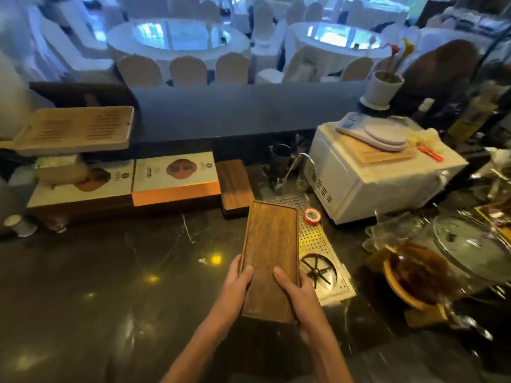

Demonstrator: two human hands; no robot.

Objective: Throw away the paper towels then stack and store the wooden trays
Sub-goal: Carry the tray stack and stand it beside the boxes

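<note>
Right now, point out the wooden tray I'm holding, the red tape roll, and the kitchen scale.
wooden tray [269,250], head view, middle of its top face
red tape roll [312,216], head view, its rim
kitchen scale [384,132], head view, round weighing platform

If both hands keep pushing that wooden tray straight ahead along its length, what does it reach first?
Probably the dark wooden tray lying by the boxes: the held wooden tray, gripped by the left hand and right hand, points roughly at it. Depth is unclear.
</note>
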